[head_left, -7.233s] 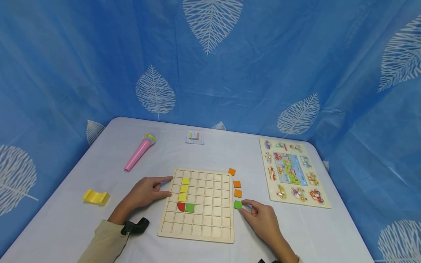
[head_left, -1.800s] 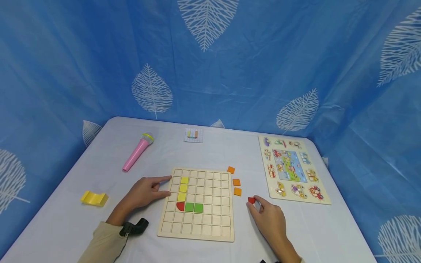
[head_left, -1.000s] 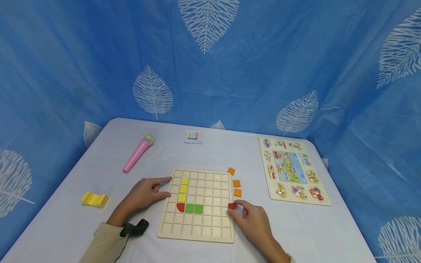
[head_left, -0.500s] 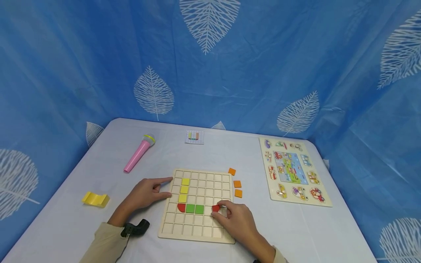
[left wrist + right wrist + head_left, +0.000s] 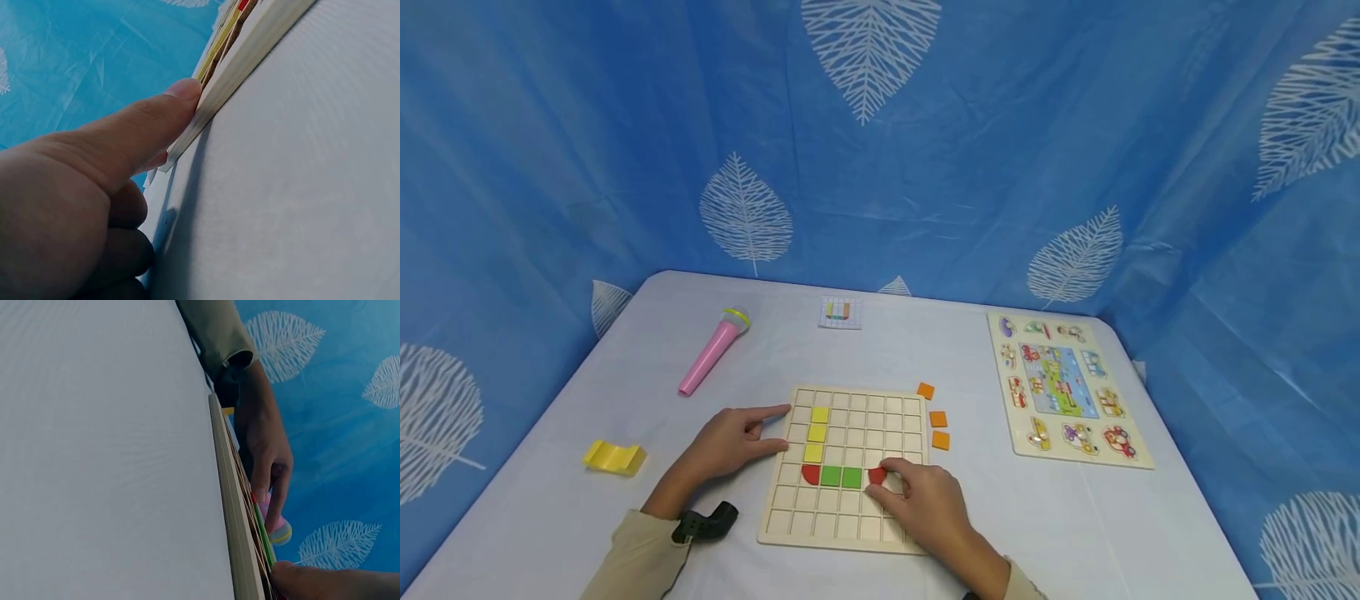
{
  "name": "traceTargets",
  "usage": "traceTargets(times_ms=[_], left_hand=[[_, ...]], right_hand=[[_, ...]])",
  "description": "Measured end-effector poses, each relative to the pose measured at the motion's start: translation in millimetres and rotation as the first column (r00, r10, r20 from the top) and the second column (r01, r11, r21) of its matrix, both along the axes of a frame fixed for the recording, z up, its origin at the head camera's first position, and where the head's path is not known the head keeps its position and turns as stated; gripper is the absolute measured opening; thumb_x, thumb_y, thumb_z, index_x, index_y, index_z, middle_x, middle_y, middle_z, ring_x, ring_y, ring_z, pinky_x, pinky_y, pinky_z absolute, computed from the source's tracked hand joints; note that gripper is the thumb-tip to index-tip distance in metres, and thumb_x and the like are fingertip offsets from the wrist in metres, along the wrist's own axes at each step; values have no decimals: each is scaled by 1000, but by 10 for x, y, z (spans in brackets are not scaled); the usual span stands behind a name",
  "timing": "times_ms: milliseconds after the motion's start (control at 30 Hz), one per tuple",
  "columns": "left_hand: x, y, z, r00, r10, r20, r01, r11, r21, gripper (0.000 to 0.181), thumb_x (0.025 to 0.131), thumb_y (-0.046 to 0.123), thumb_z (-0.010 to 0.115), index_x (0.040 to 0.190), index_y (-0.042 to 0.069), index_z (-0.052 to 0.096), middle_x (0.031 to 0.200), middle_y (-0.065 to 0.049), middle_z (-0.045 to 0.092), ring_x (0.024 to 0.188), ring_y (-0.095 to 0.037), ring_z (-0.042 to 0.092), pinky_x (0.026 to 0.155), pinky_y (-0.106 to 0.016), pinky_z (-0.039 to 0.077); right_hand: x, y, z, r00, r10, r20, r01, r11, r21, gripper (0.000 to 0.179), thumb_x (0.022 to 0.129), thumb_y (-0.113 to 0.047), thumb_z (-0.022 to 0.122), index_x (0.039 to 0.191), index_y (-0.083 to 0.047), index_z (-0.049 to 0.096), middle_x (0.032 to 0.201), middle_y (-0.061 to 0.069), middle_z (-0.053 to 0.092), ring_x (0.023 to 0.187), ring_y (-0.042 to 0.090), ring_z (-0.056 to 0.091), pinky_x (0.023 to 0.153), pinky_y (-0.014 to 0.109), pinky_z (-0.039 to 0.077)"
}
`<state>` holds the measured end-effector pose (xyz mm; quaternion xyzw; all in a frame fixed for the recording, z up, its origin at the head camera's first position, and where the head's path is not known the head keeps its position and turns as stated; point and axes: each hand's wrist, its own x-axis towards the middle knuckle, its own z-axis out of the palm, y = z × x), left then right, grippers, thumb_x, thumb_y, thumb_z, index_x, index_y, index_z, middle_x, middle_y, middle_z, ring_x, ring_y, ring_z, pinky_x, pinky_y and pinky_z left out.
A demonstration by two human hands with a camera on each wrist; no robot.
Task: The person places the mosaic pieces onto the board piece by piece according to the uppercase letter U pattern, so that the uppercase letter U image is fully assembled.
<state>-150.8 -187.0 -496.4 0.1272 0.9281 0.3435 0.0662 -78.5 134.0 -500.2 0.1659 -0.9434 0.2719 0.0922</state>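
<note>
A wooden grid board (image 5: 805, 537) lies on the white table. My right hand (image 5: 931, 506) pinches a red curved-edged tile (image 5: 876, 476) between thumb and forefinger over the board, just right of two green square tiles (image 5: 852, 477). Left of the green tiles sits a red quarter-round tile (image 5: 810, 474), with a column of yellow square tiles (image 5: 816, 432) above it. Thumb and forefinger of my left hand (image 5: 730, 440) reach straight to the board's left edge; its other fingers curl under. In the left wrist view the thumb (image 5: 140, 134) rests on the rim.
Several orange square tiles (image 5: 938, 419) lie off the board's right side. A small pattern card (image 5: 840, 312) sits behind the board, a pink toy microphone (image 5: 711, 354) at back left. A yellow block (image 5: 614, 457) is at left, a vehicle puzzle board (image 5: 1022, 442) at right.
My right hand set a second green tile on the board, took the red tile from the right and carried it left to beside the green ones. My left hand stayed at the edge.
</note>
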Motion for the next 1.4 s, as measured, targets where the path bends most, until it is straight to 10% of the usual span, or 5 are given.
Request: traceTargets(times_ms=[700, 1233, 1400], left_hand=[[-9, -10, -8, 1000, 5, 0, -5, 1000, -6, 64, 83, 43, 84, 139, 16, 67, 59, 8, 38, 54, -9, 34, 51, -25, 26], [-3, -3, -26, 1000, -2, 9, 2, 1000, 4, 64, 83, 42, 84, 139, 16, 66, 59, 8, 38, 54, -9, 34, 51, -25, 26], [-2, -10, -25, 1000, 0, 12, 0, 1000, 3, 64, 84, 42, 84, 139, 17, 66, 59, 8, 38, 54, -9, 34, 51, -25, 26]], right_hand=[[33, -84, -13, 994, -11, -105, 16, 999, 52, 36, 82, -51, 83, 100, -19, 79, 81, -10, 75, 70, 3, 66, 61, 27, 51], [47, -83, -32, 987, 9, -163, -8, 1000, 7, 27, 83, -39, 86, 100, -18, 80, 81, -7, 76, 71, 3, 67, 63, 30, 55], [31, -85, -32, 989, 34, -143, -33, 999, 6, 35, 84, -40, 85, 109, -17, 80, 58, -12, 60, 52, -4, 41, 52, 22, 43]])
